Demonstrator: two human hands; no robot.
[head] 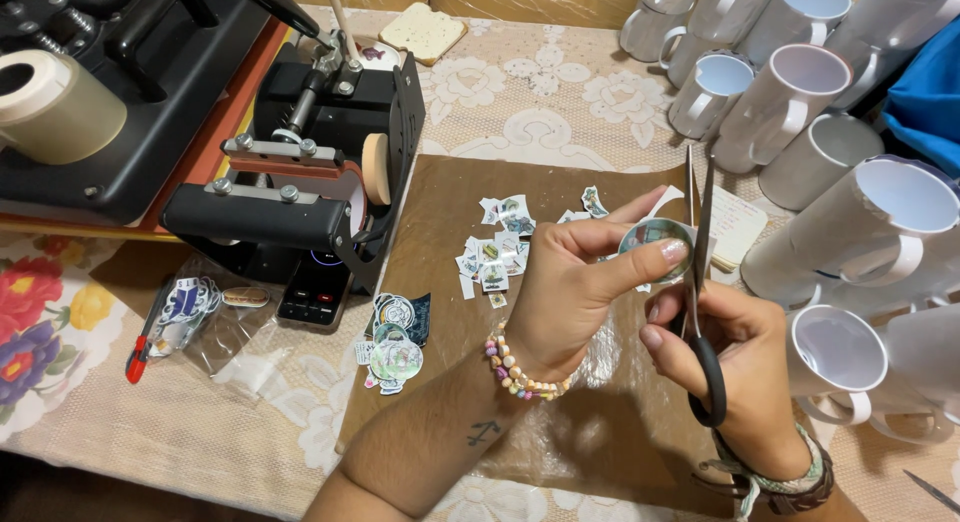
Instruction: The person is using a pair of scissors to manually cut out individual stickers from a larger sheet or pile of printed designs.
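Observation:
My left hand (575, 287) pinches a small round printed paper cutout (655, 244) between thumb and fingers, above a brown paper sheet (455, 332). My right hand (735, 367) grips black-handled scissors (697, 282), blades pointing up and slightly apart right beside the cutout's right edge. Several small cut paper pieces (497, 247) lie on the brown sheet to the left of my hands. A bead bracelet sits on my left wrist, a woven band on my right.
A black mug heat press (310, 172) stands at the left, with a tape roll (50, 107) behind it. Several white mugs (800, 112) crowd the right side. Printed stickers (393, 347), a plastic bag (215, 317) and a red-handled tool (137, 354) lie on the lace tablecloth.

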